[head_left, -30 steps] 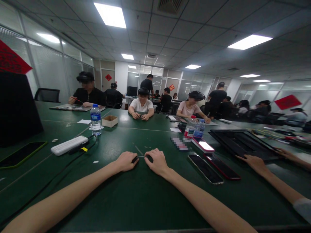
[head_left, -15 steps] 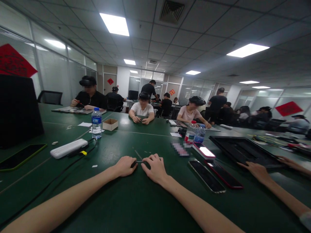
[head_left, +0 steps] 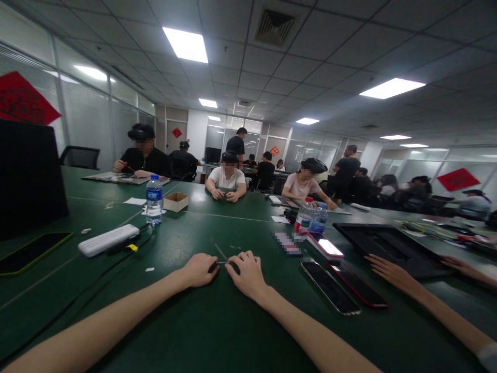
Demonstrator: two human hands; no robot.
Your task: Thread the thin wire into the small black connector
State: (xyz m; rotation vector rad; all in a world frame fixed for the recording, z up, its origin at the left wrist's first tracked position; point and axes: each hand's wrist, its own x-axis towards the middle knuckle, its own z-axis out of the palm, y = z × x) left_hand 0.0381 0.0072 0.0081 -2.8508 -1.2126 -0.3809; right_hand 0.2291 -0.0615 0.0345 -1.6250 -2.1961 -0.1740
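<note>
Both hands rest low over the green table (head_left: 171,321), close together near the middle of the view. In the fingers of my left hand (head_left: 200,270) is a small dark piece (head_left: 213,267); the hand is closed around it. My right hand (head_left: 247,274) has its fingers curled over another dark piece (head_left: 234,268). A thin pale line (head_left: 222,263) spans the gap between the two hands. Whether the dark pieces and the line form one object I cannot tell, since the fingers cover most of them.
To the right lie phones (head_left: 330,286) and bottles (head_left: 305,217). A co-worker's hands (head_left: 392,272) touch a black tray-like panel (head_left: 388,246). Leftward are a white power bank (head_left: 108,240) with a black cable, a water bottle (head_left: 154,199), an open box (head_left: 176,202) and a green-edged phone (head_left: 34,251).
My hands keep nearly the same place and grip. The co-worker's nearer hand at the right has shifted left along the black panel's edge, its fingers now straighter. The view has tilted slightly.
</note>
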